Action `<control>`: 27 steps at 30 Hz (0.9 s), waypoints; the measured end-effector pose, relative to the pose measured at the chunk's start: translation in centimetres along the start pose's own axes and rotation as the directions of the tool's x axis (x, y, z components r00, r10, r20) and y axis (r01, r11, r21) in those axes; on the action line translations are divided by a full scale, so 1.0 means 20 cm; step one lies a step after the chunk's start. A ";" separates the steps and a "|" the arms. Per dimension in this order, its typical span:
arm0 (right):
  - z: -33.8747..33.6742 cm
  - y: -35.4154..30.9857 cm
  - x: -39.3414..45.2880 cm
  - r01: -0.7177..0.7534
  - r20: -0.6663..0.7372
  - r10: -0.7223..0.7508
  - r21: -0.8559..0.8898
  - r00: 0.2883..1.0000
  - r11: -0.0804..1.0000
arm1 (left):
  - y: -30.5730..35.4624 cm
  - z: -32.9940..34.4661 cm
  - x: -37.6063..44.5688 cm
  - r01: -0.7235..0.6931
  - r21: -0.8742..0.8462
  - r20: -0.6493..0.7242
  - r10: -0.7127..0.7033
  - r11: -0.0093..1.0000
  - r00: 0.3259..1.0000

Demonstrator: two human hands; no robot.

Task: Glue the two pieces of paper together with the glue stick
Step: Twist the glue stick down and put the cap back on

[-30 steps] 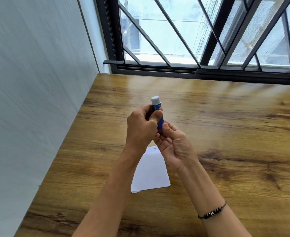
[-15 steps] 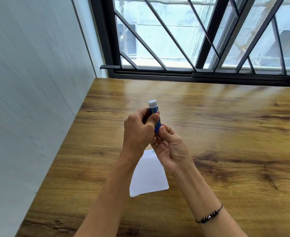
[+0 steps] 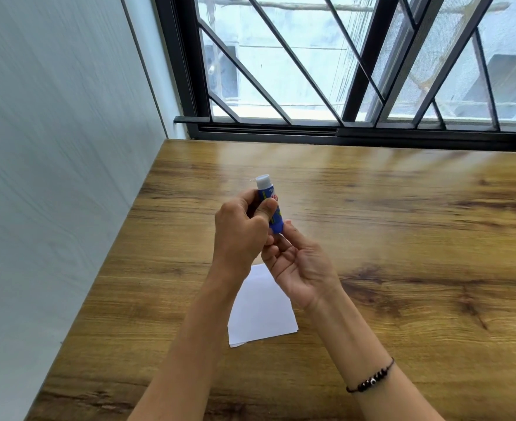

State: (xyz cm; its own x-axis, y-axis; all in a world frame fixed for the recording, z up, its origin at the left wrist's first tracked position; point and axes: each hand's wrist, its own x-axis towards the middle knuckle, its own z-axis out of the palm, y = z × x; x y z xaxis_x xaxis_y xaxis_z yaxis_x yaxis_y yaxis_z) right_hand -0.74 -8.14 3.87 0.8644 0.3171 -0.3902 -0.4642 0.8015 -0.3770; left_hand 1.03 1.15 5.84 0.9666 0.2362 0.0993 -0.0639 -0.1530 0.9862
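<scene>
I see little change: my left hand still pinches the glue stick upright, my right hand twisting its base, papers untouched on the bench.

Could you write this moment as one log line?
left hand: grips glue stick | right hand: fingers at its base | paper: on table, unglued

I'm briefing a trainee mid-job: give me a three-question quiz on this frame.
1. True or false: the glue stick lies flat on the table.
2. Which hand grips the stick's body: A) left hand B) right hand?
3. Fill in: the paper lies on the table, partly hidden under the ____.

Key: 1. False, it is held up above the table. 2. A; the right fingers are at its lower end. 3. Hands.
</scene>
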 end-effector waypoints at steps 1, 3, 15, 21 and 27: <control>0.00 0.00 0.00 0.016 0.003 -0.016 -0.008 1.000 1.000 | 0.00 0.00 0.00 0.001 -0.001 0.002 -0.001 1.000 1.000; 0.00 0.00 0.00 0.047 0.005 -0.047 -0.025 0.999 0.999 | 0.00 -0.01 0.00 -0.005 0.009 0.008 0.005 1.000 1.000; 0.00 0.02 -0.01 -0.079 -0.066 0.077 -0.030 0.995 0.996 | -0.02 0.00 0.00 -0.007 0.059 -0.005 0.007 0.998 1.000; 0.01 0.01 -0.01 -0.013 -0.070 0.013 -0.003 0.997 1.000 | -0.01 -0.01 -0.01 0.002 0.046 -0.003 -0.002 0.999 1.000; -0.01 0.02 0.00 0.035 -0.037 -0.036 -0.035 0.999 0.999 | -0.01 -0.01 -0.01 0.000 0.064 0.000 0.000 0.998 1.000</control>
State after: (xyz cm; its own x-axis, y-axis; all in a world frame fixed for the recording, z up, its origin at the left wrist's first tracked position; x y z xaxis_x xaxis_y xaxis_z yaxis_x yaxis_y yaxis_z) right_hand -0.94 -7.87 3.60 0.8730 0.2688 -0.4068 -0.4401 0.7938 -0.4198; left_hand 0.75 1.38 5.61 0.9667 0.2359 0.0995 -0.0482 -0.2138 0.9757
